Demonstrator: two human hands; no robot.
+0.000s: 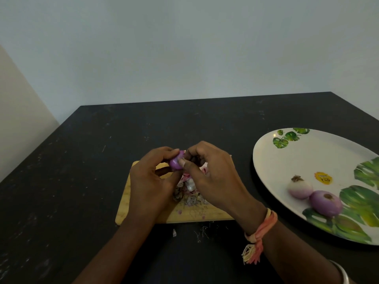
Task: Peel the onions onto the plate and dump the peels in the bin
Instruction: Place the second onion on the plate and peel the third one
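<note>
Two hands meet over a wooden cutting board (125, 203) in the head view, near the middle of a black table (71, 171). The left hand (150, 187) curls its fingers and thumb round a small purple onion (175, 164), holding it just above the far end of the board. The right hand (211, 175) is closed as well, its thumb and fingertips pinching at the right side of that onion, touching the left hand's fingertips. Below the hands a pile of peels (189, 193), pink, white and papery brown, lies on the board, and a few thin scraps (202, 232) lie on the table just off its near edge. At the right stands a large white plate (307, 152) printed with green leaves, partly cut off by the frame edge. Two peeled onions lie touching on its near part: a pale onion (300, 188) with a dry brown tuft on top, and a purple onion (326, 202) just right of it and nearer. A yellow sticker (323, 178) sits on the plate beyond them; its dark writing is too blurred to read. The right wrist wears a knotted pink and cream thread band (260, 232), and nearer on the forearm a pale bangle (342, 273).
</note>
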